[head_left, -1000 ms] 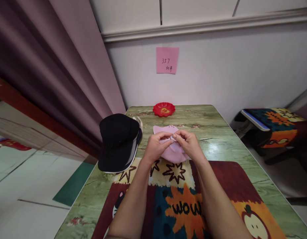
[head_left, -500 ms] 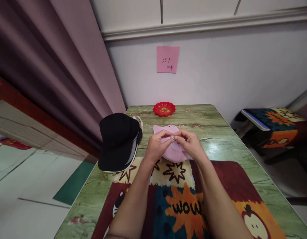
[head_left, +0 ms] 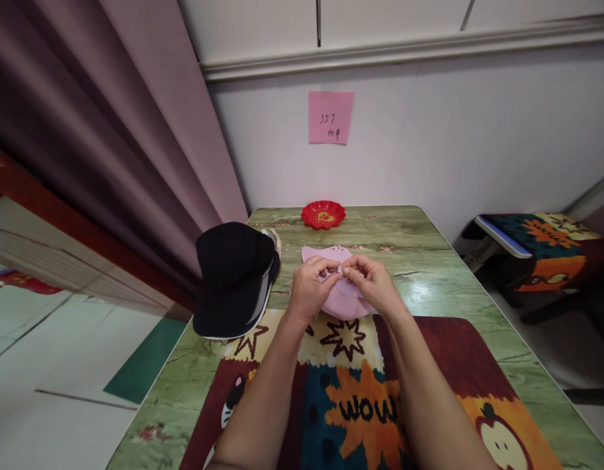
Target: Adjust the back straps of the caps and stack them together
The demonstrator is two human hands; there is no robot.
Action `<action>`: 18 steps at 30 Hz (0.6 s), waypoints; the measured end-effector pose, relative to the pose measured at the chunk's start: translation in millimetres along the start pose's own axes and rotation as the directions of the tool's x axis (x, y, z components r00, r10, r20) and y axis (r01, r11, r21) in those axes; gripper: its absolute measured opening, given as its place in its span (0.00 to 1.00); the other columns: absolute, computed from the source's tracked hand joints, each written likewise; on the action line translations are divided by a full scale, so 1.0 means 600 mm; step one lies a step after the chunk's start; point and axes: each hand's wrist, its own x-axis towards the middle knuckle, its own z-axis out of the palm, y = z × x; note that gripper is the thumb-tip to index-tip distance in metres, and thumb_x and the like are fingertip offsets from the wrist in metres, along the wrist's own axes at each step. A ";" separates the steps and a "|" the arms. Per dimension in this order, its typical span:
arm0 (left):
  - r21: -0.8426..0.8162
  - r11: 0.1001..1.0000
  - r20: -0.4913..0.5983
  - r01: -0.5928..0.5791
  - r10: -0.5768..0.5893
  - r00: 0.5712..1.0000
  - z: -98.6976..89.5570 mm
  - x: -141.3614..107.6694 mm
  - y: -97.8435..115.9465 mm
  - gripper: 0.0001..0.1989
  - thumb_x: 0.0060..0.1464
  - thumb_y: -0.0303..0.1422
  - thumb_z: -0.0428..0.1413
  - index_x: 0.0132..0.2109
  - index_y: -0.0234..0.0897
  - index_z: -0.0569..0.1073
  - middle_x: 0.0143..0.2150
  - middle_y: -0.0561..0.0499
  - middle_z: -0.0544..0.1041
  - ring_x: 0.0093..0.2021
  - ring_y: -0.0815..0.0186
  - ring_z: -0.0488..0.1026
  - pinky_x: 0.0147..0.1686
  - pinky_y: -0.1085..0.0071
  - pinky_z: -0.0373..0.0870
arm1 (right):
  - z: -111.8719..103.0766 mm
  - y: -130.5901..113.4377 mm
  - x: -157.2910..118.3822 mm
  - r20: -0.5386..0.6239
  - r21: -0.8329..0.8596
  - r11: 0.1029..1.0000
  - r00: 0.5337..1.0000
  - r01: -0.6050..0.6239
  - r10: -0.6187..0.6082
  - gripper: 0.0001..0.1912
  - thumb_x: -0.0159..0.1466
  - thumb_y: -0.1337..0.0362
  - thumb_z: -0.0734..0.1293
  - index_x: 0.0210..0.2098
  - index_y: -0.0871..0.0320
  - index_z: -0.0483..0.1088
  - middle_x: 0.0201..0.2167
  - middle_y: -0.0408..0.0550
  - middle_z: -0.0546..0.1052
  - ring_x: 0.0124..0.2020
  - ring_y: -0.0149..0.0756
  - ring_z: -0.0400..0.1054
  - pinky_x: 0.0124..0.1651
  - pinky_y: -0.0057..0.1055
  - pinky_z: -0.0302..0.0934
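Pale and shiny, a tiny piece (head_left: 340, 269) of unclear long axis is pinched centrally between the left hand (head_left: 310, 282) and right hand (head_left: 373, 281), equally near, over a dotted pink item (head_left: 347, 307) on the green desk (head_left: 394, 228).

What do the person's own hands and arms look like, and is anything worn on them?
The left hand and right hand wear no gloves. The left forearm and right forearm look bare, with no watch or bracelet in sight. Whether rings are worn, I cannot tell.
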 end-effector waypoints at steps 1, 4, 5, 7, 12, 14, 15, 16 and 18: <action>-0.026 1.000 0.003 0.015 -0.015 1.000 0.001 -0.001 0.000 0.04 0.52 0.29 0.63 0.37 0.38 0.81 0.33 0.50 0.80 0.31 0.66 0.73 0.35 0.70 0.69 | 0.002 0.000 0.000 -0.020 0.016 1.000 1.000 -0.004 0.005 0.10 0.59 0.56 0.69 0.31 0.57 0.74 0.26 0.44 0.75 0.28 0.33 0.66 0.34 0.31 0.59; -0.129 0.987 0.004 0.098 -0.098 0.995 0.003 -0.001 0.001 0.05 0.52 0.31 0.62 0.37 0.37 0.82 0.35 0.48 0.82 0.32 0.66 0.75 0.34 0.70 0.71 | 0.009 -0.001 0.001 -0.061 0.051 0.998 0.998 -0.021 0.024 0.11 0.58 0.56 0.70 0.31 0.57 0.75 0.26 0.44 0.76 0.28 0.34 0.66 0.33 0.31 0.60; -0.161 0.979 0.007 0.129 -0.129 0.992 0.002 -0.001 0.002 0.05 0.53 0.31 0.62 0.37 0.37 0.82 0.36 0.48 0.83 0.32 0.65 0.76 0.35 0.70 0.72 | 0.011 -0.002 0.001 -0.070 0.057 0.998 0.997 -0.027 0.031 0.11 0.58 0.55 0.70 0.31 0.58 0.75 0.25 0.44 0.76 0.27 0.34 0.66 0.33 0.31 0.59; -0.217 0.959 0.015 0.182 -0.183 0.983 0.001 0.000 0.004 0.06 0.54 0.32 0.60 0.36 0.36 0.82 0.36 0.47 0.83 0.34 0.64 0.78 0.36 0.69 0.73 | 0.014 -0.002 0.000 -0.084 0.061 0.997 0.996 -0.037 0.042 0.11 0.58 0.56 0.70 0.32 0.58 0.75 0.25 0.44 0.76 0.28 0.34 0.67 0.32 0.30 0.59; -0.359 0.877 0.011 0.318 -0.337 0.942 0.002 0.001 0.009 0.05 0.49 0.32 0.63 0.33 0.35 0.81 0.30 0.49 0.82 0.29 0.66 0.77 0.32 0.72 0.72 | 0.017 -0.002 -0.001 -0.099 0.007 1.000 0.995 -0.015 0.015 0.10 0.58 0.57 0.70 0.32 0.58 0.76 0.26 0.45 0.77 0.29 0.34 0.68 0.33 0.30 0.60; -0.404 0.837 0.015 0.369 -0.397 0.918 0.004 0.001 0.009 0.07 0.46 0.34 0.65 0.31 0.34 0.79 0.26 0.51 0.80 0.25 0.69 0.74 0.27 0.75 0.69 | 0.017 -0.003 -0.001 -0.090 -0.017 1.000 0.996 0.003 -0.005 0.10 0.59 0.57 0.69 0.32 0.58 0.76 0.27 0.45 0.77 0.29 0.34 0.69 0.33 0.30 0.61; -0.420 0.818 0.025 0.393 -0.422 0.906 0.004 0.000 0.008 0.09 0.45 0.35 0.66 0.29 0.33 0.78 0.24 0.52 0.78 0.23 0.71 0.71 0.24 0.76 0.67 | 0.017 -0.005 -0.001 -0.082 -0.027 1.000 0.997 0.011 -0.013 0.10 0.59 0.57 0.69 0.33 0.58 0.76 0.27 0.45 0.77 0.29 0.34 0.69 0.34 0.30 0.61; -0.431 0.801 0.041 0.416 -0.443 0.895 0.005 0.000 0.008 0.10 0.45 0.36 0.67 0.29 0.33 0.76 0.22 0.53 0.75 0.21 0.72 0.69 0.22 0.77 0.65 | 0.017 -0.006 -0.001 -0.072 -0.035 0.999 0.997 0.016 -0.019 0.10 0.59 0.57 0.69 0.33 0.58 0.76 0.27 0.45 0.77 0.29 0.34 0.68 0.34 0.30 0.61; -0.446 0.767 0.079 0.461 -0.480 0.874 0.004 0.000 0.008 0.12 0.44 0.37 0.67 0.28 0.33 0.75 0.20 0.54 0.73 0.19 0.73 0.67 0.20 0.78 0.63 | 0.018 -0.007 -0.001 -0.056 -0.045 0.999 0.998 0.021 -0.024 0.10 0.60 0.57 0.68 0.33 0.58 0.75 0.27 0.45 0.76 0.29 0.34 0.68 0.33 0.31 0.61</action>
